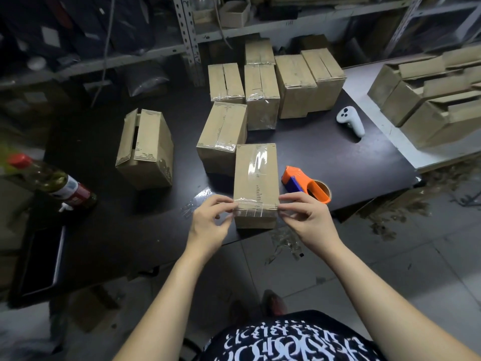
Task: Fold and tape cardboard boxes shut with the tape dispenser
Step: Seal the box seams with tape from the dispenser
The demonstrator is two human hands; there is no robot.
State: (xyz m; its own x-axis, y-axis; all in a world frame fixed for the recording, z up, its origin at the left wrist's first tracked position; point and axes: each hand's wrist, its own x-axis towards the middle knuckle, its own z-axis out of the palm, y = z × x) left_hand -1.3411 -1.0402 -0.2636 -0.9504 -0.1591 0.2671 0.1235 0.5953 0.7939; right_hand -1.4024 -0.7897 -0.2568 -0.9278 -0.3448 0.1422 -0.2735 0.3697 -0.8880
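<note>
A closed cardboard box [256, 178] lies lengthwise on the dark table [338, 157], with clear tape along its top seam. A strip of clear tape [256, 206] runs across its near edge. My left hand [212, 225] pinches the strip's left end beside the box. My right hand [305, 217] pinches the right end at the box's other corner. The orange and blue tape dispenser [307, 185] lies on the table just right of the box, untouched.
Several taped boxes [263, 95] stand behind. A box with loose flaps [145, 149] sits at left, a red-capped bottle [52, 181] lies farther left. A white controller [350, 121] lies at right, near stacked open boxes [429, 100]. Shelving runs along the back.
</note>
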